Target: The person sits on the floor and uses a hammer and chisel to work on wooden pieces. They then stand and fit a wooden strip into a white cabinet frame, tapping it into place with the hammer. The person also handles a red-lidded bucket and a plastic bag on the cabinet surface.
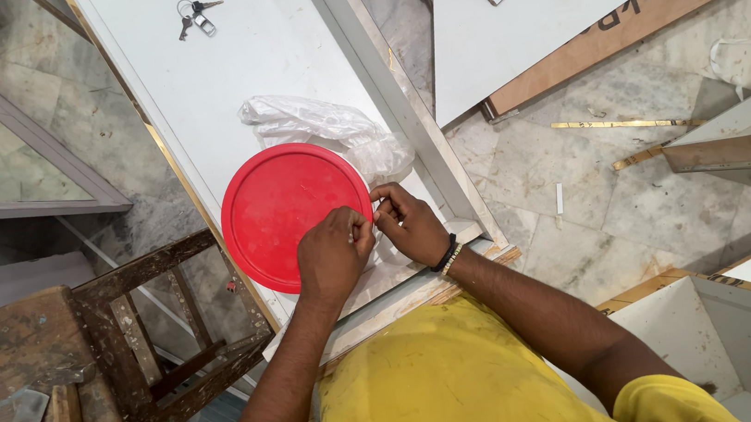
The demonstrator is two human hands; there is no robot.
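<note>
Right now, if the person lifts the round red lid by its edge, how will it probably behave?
The red lid looks thin, flat plastic, so it is probably light and may flex a little. Its surface looks smooth, so it might slip on the white panel if pushed. Lying flat, it should not roll. Both the left hand and right hand meet at its rim.

one head view — looking steeply down, close over the white panel.

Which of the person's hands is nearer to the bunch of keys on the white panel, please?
The left hand, marginally. It rests on the red round lid, below the keys; the right hand sits at the lid's right edge, slightly farther right of them.
</note>
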